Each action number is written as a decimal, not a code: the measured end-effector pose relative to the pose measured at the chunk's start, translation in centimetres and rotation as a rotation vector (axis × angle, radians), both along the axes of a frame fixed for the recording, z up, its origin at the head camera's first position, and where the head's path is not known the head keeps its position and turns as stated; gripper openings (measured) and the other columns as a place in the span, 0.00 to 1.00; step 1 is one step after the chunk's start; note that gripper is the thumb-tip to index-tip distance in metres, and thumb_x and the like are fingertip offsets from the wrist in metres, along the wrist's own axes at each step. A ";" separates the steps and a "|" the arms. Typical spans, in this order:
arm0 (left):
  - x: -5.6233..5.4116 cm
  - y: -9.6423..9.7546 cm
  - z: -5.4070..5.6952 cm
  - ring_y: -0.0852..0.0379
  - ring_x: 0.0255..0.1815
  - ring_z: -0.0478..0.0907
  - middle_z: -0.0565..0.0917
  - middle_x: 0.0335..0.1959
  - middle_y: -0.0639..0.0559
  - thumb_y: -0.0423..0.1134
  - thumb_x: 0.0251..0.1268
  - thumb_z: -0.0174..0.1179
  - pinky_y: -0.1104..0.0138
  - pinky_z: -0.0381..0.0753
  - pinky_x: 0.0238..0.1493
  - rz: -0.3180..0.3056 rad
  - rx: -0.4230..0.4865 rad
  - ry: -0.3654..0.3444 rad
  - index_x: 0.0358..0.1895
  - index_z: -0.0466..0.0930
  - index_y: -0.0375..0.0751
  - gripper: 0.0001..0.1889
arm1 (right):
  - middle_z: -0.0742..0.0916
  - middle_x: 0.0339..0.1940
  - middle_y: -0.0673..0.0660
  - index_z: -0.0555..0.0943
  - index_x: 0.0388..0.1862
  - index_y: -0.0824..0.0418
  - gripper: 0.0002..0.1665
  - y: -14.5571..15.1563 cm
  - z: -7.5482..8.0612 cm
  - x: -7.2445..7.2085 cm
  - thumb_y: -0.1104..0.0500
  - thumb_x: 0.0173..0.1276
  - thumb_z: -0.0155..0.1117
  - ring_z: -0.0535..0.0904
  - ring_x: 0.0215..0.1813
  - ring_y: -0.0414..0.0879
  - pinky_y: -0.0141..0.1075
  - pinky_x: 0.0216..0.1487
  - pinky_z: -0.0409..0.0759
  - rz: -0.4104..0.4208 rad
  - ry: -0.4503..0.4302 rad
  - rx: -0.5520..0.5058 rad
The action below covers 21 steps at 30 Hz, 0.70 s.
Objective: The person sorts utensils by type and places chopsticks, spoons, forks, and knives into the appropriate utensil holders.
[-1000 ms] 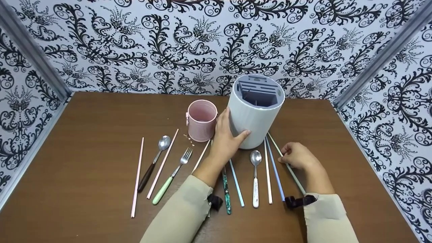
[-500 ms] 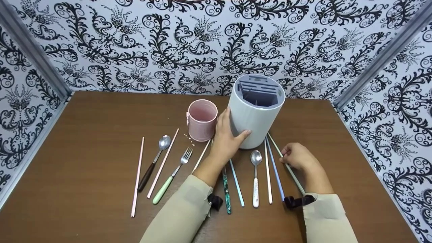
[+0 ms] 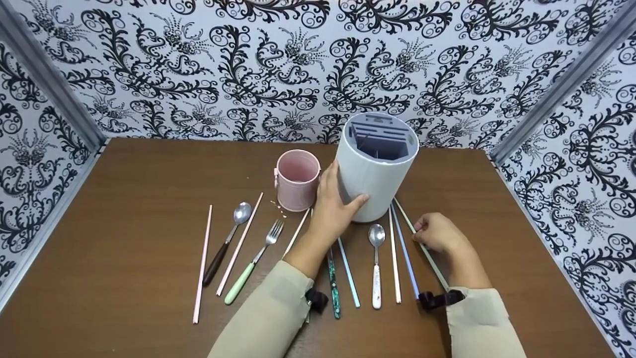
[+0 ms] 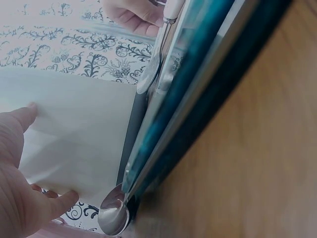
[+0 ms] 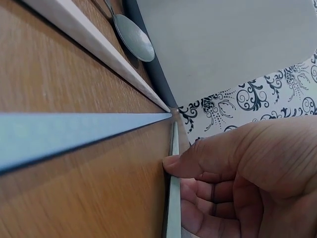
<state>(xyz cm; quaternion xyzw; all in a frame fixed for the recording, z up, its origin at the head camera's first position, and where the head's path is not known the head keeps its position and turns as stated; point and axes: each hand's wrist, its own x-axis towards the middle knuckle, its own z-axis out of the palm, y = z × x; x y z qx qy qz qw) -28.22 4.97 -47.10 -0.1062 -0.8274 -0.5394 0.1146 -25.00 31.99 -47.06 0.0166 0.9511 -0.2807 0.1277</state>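
Chopstick (image 3: 434,263) in the right hand (image 3: 439,232) is slim and pale green.

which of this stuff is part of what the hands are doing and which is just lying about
Seemingly in the job now:
white cylindrical holder, left hand against its side
pale green stick, pinched by the right hand

Seemingly just lying or standing about:
pink cup
fork
dark-handled spoon
white-handled spoon
pink sticks
white sticks
blue stick
light blue stick
teal-patterned handle

Left sleeve (image 3: 271,313) and right sleeve (image 3: 482,320): plain beige, wrist-length. Left wrist camera (image 3: 317,299) and right wrist camera (image 3: 439,300): black, compact, at cuffs.
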 end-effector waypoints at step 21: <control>0.1 0.0 0.1 0.42 0.82 0.60 0.62 0.81 0.40 0.50 0.61 0.75 0.51 0.61 0.82 0.000 0.002 0.014 0.83 0.51 0.40 0.54 | 0.80 0.27 0.54 0.79 0.42 0.69 0.10 0.1 0.7 0.1 0.63 0.67 0.60 0.74 0.27 0.44 0.35 0.28 0.74 -0.035 -0.011 0.011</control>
